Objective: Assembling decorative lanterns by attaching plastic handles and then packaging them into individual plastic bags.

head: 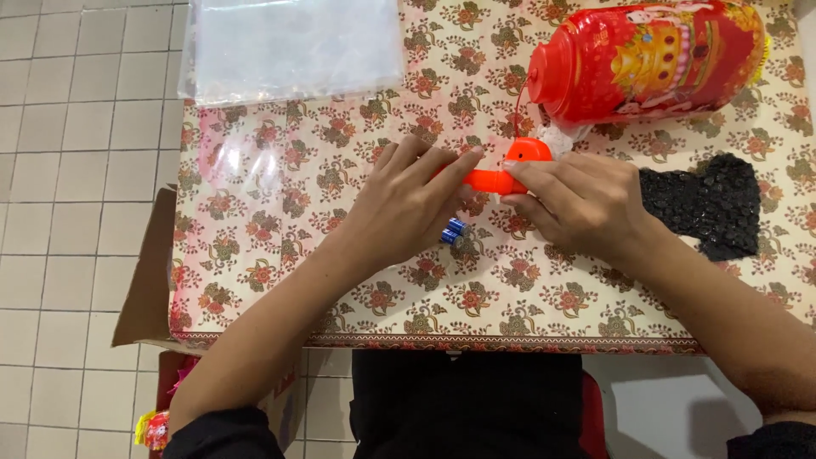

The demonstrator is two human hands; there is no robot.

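My left hand [406, 204] and my right hand [578, 202] both grip an orange plastic handle [495, 180] in the middle of the table. The handle joins an orange cap [529, 151], and a thin red cord runs from it up to a large red lantern [648, 59] with colourful pictures, lying on its side at the back right. Two small blue batteries [454, 231] lie on the cloth just under my left fingers. The handle's middle is hidden by my fingers.
The table wears a floral cloth [280, 255]. A stack of clear plastic bags [289, 47] lies at the back left. A black bumpy sheet [705, 204] lies right of my right hand. An open cardboard box [144, 289] stands on the tiled floor at the left.
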